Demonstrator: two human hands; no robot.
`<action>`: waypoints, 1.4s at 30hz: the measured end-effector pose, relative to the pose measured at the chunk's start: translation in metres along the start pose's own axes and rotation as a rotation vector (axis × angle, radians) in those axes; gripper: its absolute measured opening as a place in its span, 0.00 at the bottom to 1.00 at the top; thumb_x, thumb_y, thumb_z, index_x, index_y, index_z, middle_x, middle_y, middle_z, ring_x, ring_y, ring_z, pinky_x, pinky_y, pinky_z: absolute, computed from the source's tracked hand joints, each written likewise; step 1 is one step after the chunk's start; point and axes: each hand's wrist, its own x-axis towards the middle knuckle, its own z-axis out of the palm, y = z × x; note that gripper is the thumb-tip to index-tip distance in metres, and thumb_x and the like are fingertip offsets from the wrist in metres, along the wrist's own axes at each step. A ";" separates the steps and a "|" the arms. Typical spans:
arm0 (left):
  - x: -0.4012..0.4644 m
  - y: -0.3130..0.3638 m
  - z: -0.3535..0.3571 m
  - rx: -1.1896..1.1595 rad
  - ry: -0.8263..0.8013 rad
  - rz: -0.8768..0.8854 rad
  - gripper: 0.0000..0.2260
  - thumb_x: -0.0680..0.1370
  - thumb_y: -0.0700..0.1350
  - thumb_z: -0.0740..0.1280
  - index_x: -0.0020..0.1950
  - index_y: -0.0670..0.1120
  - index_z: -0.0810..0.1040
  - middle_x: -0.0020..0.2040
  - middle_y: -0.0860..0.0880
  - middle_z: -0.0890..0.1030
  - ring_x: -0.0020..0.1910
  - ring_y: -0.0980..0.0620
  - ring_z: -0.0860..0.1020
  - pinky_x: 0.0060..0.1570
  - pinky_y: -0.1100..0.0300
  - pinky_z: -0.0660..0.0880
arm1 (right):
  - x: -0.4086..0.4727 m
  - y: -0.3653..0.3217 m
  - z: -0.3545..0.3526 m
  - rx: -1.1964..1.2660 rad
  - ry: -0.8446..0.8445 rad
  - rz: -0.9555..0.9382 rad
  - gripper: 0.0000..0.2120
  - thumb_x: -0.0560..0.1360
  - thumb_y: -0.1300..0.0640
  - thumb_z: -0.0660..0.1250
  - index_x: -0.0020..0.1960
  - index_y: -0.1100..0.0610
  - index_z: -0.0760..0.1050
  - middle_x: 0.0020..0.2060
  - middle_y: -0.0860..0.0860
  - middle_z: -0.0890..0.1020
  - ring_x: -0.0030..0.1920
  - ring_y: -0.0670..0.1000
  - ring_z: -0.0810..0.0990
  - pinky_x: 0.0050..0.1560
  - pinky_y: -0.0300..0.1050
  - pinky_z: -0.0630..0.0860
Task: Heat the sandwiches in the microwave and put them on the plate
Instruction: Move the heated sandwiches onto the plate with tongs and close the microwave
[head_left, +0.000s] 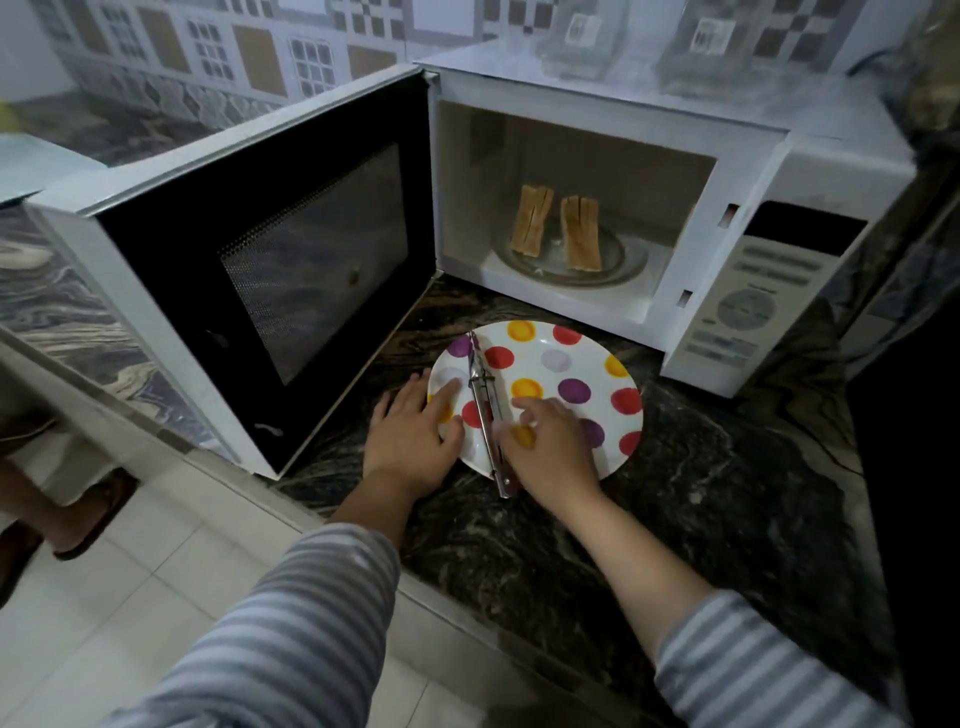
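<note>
Two toasted sandwiches (556, 226) stand on edge on the glass turntable (623, 260) inside the white microwave (748, 171), whose door (249, 270) hangs wide open to the left. In front of it a white plate with coloured dots (566, 358) rests on the dark marble counter. Metal tongs (485, 410) lie across the plate's left part. My left hand (415, 436) lies flat on the plate's left rim, fingers spread. My right hand (550, 449) rests on the plate with its fingers curled at the tongs' handle; whether it grips them is unclear.
The counter edge (363, 530) runs diagonally below my arms, with a tiled floor beyond. Another person's sandalled feet (88, 514) stand at the far left. Clear containers (582, 36) sit on top of the microwave. The control panel (748, 306) is at the microwave's right.
</note>
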 end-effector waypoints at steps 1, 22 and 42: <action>0.000 0.000 0.000 0.002 -0.001 0.000 0.37 0.68 0.62 0.36 0.76 0.59 0.57 0.79 0.50 0.55 0.78 0.53 0.50 0.74 0.53 0.44 | -0.006 -0.005 0.004 0.014 0.012 -0.003 0.22 0.75 0.43 0.65 0.65 0.52 0.73 0.57 0.51 0.77 0.59 0.52 0.73 0.60 0.48 0.72; 0.009 0.003 -0.010 -0.024 0.183 0.205 0.36 0.76 0.64 0.58 0.78 0.49 0.51 0.79 0.49 0.48 0.77 0.49 0.43 0.69 0.37 0.36 | -0.006 0.028 -0.057 0.061 0.098 0.172 0.11 0.72 0.57 0.72 0.54 0.55 0.81 0.47 0.51 0.83 0.50 0.53 0.81 0.48 0.43 0.73; 0.036 0.085 -0.069 0.005 -0.185 0.630 0.13 0.75 0.44 0.70 0.59 0.52 0.78 0.53 0.51 0.80 0.54 0.48 0.77 0.50 0.56 0.74 | -0.020 0.032 -0.076 0.030 0.143 0.080 0.12 0.71 0.61 0.73 0.54 0.55 0.82 0.48 0.49 0.84 0.47 0.46 0.80 0.43 0.35 0.68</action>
